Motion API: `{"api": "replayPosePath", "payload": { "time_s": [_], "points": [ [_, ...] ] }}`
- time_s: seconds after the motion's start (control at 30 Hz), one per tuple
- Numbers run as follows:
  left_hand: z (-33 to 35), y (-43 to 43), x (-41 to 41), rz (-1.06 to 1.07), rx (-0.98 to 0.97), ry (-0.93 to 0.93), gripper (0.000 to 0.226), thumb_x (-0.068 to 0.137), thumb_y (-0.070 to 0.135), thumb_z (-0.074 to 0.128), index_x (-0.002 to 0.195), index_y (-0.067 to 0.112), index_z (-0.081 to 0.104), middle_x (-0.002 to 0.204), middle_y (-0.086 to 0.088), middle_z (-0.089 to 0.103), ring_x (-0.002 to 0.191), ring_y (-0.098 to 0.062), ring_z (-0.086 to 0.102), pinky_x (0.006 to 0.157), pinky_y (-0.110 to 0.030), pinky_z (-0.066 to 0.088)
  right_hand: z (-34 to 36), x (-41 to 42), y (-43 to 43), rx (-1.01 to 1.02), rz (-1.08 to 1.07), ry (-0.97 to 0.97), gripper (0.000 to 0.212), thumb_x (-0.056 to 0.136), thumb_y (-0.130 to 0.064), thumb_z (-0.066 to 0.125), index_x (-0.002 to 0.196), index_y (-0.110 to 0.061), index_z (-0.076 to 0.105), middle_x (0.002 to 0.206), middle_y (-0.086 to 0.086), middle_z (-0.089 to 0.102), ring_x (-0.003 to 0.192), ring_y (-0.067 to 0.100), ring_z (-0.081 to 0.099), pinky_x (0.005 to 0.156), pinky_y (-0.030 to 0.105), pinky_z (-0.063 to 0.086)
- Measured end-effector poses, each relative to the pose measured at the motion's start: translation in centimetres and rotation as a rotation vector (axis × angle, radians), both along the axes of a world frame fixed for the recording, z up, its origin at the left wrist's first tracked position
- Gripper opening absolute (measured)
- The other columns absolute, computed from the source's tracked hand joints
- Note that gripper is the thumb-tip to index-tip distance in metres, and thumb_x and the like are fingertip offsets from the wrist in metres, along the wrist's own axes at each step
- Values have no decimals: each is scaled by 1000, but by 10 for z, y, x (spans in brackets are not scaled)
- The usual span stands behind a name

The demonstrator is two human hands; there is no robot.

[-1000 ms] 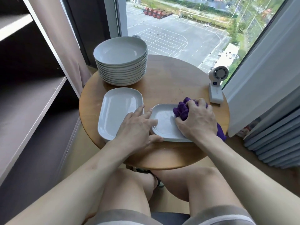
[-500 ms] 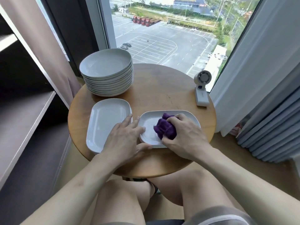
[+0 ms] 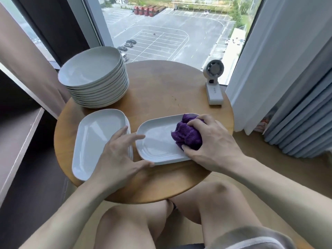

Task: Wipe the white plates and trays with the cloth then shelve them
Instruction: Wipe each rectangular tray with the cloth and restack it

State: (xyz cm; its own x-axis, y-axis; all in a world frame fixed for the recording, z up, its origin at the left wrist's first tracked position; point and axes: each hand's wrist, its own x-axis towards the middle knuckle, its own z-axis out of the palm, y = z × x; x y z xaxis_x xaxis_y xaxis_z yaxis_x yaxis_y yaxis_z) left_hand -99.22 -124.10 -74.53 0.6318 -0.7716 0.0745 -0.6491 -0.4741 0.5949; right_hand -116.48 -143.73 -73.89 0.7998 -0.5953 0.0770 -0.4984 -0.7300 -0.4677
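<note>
Round wooden table (image 3: 161, 90) by a window (image 3: 161, 33), parking lot outside. Left of the table: a dark shelf unit (image 3: 19, 141) and a beige curtain (image 3: 23, 60). To the right: a white sheer curtain (image 3: 260, 60), then a grey pleated curtain (image 3: 296, 123). 1 small white fan (image 3: 213, 83) stands upright at the table's far right edge, well apart from the dishes. The person's 2 bare knees show under the near edge.

On the table:
- 1 stack of round white plates (image 3: 93, 69), far left. About 10; the rims are too tight for a sure count.
- 1 stack of white rectangular trays (image 3: 97, 137), near left. At least 3 edges show on its right side; the exact count is unclear.
- 1 single white tray (image 3: 156, 139), near centre, just beside the tray stack, flat on the wood.
- 1 purple cloth (image 3: 186, 135), bunched, sitting on the right part of the single tray.

Right hand (image 3: 213, 141): fingers and thumb curled round the purple cloth, gripping it and pressing it onto the tray. It covers the tray's right end.

Left hand (image 3: 116, 155): fingers spread and nearly straight, holding nothing. The fingertips reach the single tray's left rim, the thumb lies along its near edge. The palm lies over the right edge of the tray stack and hides part of it.
</note>
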Motion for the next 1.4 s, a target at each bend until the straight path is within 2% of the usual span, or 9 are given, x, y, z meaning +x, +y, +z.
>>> {"api": "replayPosePath", "payload": {
  "time_s": [0.13, 0.33, 0.5, 0.67, 0.73, 0.8, 0.93, 1.13, 1.4],
  "points": [
    [-3, 0, 2, -8, -63, -47, 75, 57, 47, 94, 126, 35, 66, 136, 19, 47, 139, 7, 29, 109, -25, 27, -1, 2, -2, 32, -17, -24, 55, 78, -58, 72, 126, -33, 59, 134, -6, 50, 115, 23, 50, 92, 26, 35],
    [1, 2, 1, -56, -147, -116, 68, 64, 58, 82, 126, 36, 65, 143, 14, 52, 136, 3, 40, 109, -18, 28, 0, 3, -1, 66, -34, -67, 54, 79, -52, 74, 126, -30, 60, 131, -4, 51, 112, 23, 53, 91, 26, 37],
    [6, 2, -9, -72, -260, -164, 61, 69, 51, 89, 124, 38, 65, 154, 7, 48, 140, -12, 48, 109, -45, 47, -3, 3, -1, 91, -24, -102, 59, 81, -53, 74, 132, -30, 54, 135, -4, 48, 119, 22, 49, 98, 26, 37],
    [4, -1, -11, -149, -295, -254, 61, 70, 23, 90, 124, 31, 65, 159, 5, 41, 143, 6, 35, 109, -4, 30, -1, 2, -3, 100, -17, -68, 71, 75, -59, 75, 135, -33, 46, 139, -5, 42, 124, 23, 44, 108, 39, 42],
    [3, -2, -12, -129, -309, -312, 58, 69, 3, 89, 120, 22, 68, 156, 1, 45, 139, 1, 43, 107, -1, 28, -1, 3, -2, 102, -25, -93, 65, 77, -54, 75, 133, -33, 48, 138, -5, 44, 122, 23, 44, 107, 42, 42],
    [3, -2, -14, -96, -359, -373, 47, 71, -4, 83, 113, 15, 72, 150, -4, 51, 132, -8, 51, 106, -4, 32, -1, 3, -2, 121, -29, -145, 60, 76, -47, 77, 129, -33, 53, 134, -6, 47, 118, 22, 46, 104, 38, 42],
    [7, -2, -18, -106, -461, -427, 25, 83, 10, 72, 108, 9, 73, 147, -11, 55, 125, 3, 53, 103, -11, 40, -1, 3, -2, 179, -5, -233, 54, 72, -40, 81, 121, -34, 61, 127, -11, 52, 112, 18, 52, 97, 29, 43],
    [7, -1, -8, -99, -419, -522, 21, 87, 17, 74, 106, 7, 73, 146, -14, 55, 127, -35, 58, 101, -54, 48, 3, 2, -8, 240, 32, -333, 46, 65, -45, 76, 110, -39, 65, 110, -24, 55, 100, 5, 57, 90, 22, 48],
    [14, 2, -5, -15, -448, -267, 31, 90, 18, 77, 117, 16, 64, 138, 3, 63, 132, -12, 55, 111, -22, 38, 10, 1, -32, 346, -237, -480, 29, 73, -40, 84, 97, -34, 68, 90, -14, 67, 82, 7, 64, 73, 25, 54]
  ]
}}
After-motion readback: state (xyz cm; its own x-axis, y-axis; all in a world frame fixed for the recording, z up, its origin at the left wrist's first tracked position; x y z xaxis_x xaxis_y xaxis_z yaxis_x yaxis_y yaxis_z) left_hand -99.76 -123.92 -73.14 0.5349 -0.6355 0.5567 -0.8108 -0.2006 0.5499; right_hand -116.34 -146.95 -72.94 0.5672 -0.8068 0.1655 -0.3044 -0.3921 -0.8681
